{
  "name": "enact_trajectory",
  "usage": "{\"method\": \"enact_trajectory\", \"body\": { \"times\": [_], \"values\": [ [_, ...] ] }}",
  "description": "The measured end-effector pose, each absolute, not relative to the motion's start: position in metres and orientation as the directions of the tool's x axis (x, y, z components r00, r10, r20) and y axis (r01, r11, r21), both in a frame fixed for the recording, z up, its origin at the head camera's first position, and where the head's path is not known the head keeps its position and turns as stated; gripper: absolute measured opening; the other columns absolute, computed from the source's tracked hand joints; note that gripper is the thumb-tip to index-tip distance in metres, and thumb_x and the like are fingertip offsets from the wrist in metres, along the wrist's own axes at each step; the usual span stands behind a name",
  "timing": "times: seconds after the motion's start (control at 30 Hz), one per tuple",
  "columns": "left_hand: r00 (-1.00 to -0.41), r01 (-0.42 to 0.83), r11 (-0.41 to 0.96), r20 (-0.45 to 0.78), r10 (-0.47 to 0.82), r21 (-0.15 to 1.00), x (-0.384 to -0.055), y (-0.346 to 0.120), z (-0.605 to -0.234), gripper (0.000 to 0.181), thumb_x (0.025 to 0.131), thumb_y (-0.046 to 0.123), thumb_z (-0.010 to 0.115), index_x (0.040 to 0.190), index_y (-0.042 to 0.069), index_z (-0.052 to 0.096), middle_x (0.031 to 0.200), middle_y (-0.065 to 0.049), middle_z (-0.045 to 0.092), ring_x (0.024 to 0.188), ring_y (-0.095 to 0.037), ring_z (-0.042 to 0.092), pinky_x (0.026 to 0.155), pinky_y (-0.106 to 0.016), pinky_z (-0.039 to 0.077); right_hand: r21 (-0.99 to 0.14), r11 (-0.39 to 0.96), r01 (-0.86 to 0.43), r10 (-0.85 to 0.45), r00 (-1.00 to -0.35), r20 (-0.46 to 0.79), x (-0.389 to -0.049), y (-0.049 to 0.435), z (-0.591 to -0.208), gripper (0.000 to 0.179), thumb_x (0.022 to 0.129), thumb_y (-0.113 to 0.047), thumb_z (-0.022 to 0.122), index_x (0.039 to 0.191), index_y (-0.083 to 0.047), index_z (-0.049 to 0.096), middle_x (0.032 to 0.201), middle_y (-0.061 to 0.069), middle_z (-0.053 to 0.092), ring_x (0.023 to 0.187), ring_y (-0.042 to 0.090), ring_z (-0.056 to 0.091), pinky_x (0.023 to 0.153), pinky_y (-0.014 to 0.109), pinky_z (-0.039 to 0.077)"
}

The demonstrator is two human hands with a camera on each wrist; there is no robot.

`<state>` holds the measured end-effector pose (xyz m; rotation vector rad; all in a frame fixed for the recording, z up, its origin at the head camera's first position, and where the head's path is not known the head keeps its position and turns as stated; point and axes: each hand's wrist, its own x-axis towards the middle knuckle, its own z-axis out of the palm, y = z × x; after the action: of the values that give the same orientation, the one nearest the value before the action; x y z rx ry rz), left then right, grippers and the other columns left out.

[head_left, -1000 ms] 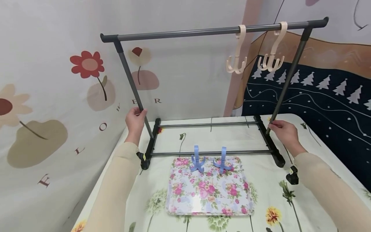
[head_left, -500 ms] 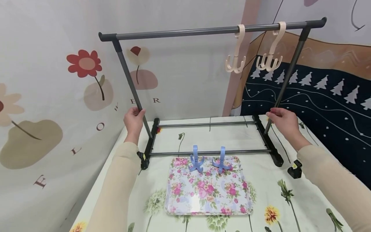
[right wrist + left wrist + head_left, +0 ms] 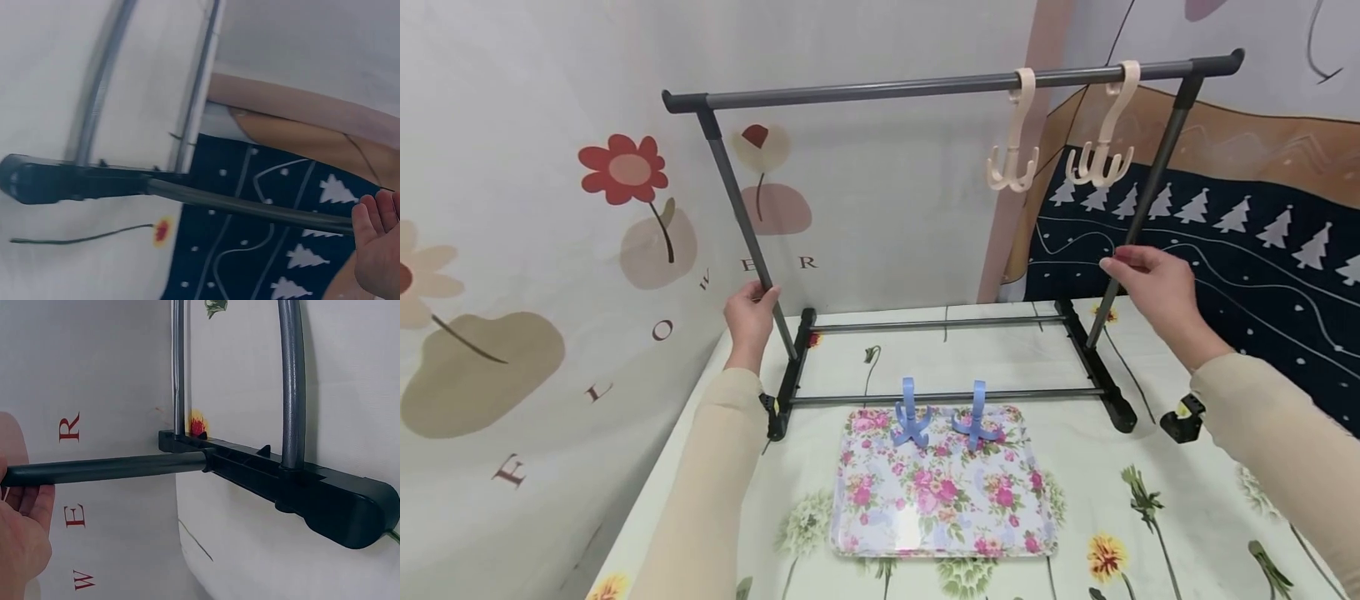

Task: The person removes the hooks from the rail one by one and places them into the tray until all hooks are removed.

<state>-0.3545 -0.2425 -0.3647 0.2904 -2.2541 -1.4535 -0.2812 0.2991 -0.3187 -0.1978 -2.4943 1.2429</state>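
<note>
A dark grey garment rack [image 3: 880, 87] with a top rail, two slanted posts and black feet stands on the table. In the head view, my left hand [image 3: 750, 327] holds the left post at its lower part, thumb and fingers around it. The left wrist view shows that hand [image 3: 26, 528] at the post above the black foot [image 3: 350, 509]. Higher up on the right post is my right hand [image 3: 1161, 292], its thumb crossing the post. Its fingers look fairly straight beside the post in the right wrist view. Two beige four-prong hooks [image 3: 1017, 146] hang from the rail's right part.
A flower-patterned tray [image 3: 940, 508] lies in front of the rack's lower bars. Two blue hooks [image 3: 912, 417] lie on its far edge. Behind stands a printed curtain [image 3: 880, 217], with a dark tree-patterned cloth [image 3: 1262, 275] on the right. A flowered cloth [image 3: 790, 467] covers the table.
My right hand has moved up along the right post from near its foot. My left hand stays on the left post. The rack and hooks keep their places.
</note>
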Motion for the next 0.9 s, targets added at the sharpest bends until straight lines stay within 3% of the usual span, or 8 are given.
{"method": "enact_trajectory", "body": {
  "times": [0.23,0.43,0.67,0.9],
  "values": [
    [-0.878,0.060,0.447,0.261,-0.402,0.893,-0.354,-0.240,-0.366,0.032,0.099,0.026,0.063,0.121,0.003,0.066,0.120,-0.014,0.067,0.112,-0.027,0.061,0.099,-0.041,0.045,-0.816,0.568,-0.106,0.322,-0.884,0.339,-0.281,0.301,-0.280,0.062,0.094,-0.054,0.059,0.138,-0.011,0.058,0.119,-0.003,0.063,0.101,0.004,0.055,0.088,0.025,0.042],
    [-0.883,0.050,0.454,0.252,-0.397,0.890,-0.353,-0.242,-0.367,0.035,0.099,0.028,0.063,0.123,0.003,0.065,0.121,-0.013,0.066,0.114,-0.027,0.060,0.099,-0.041,0.045,-0.847,0.507,-0.163,0.363,-0.850,0.381,-0.284,0.299,-0.246,0.054,0.095,-0.049,0.062,0.137,-0.015,0.060,0.115,-0.008,0.062,0.101,0.003,0.053,0.092,0.022,0.041],
    [-0.885,0.044,0.441,0.240,-0.400,0.896,-0.350,-0.242,-0.365,0.036,0.099,0.032,0.062,0.124,0.005,0.066,0.121,-0.011,0.066,0.115,-0.026,0.059,0.100,-0.042,0.044,-0.856,0.482,-0.185,0.393,-0.828,0.399,-0.290,0.296,-0.209,0.048,0.094,-0.046,0.065,0.132,-0.017,0.065,0.099,-0.018,0.060,0.092,0.000,0.050,0.081,0.018,0.038],
    [-0.888,0.036,0.436,0.229,-0.398,0.899,-0.349,-0.242,-0.363,0.036,0.099,0.032,0.062,0.124,0.005,0.065,0.122,-0.011,0.065,0.114,-0.026,0.059,0.098,-0.041,0.045,-0.852,0.509,-0.123,0.400,-0.842,0.361,-0.293,0.286,-0.185,0.053,0.095,-0.047,0.062,0.139,-0.019,0.058,0.117,-0.010,0.061,0.101,0.002,0.050,0.102,0.027,0.039]
  ]
}}
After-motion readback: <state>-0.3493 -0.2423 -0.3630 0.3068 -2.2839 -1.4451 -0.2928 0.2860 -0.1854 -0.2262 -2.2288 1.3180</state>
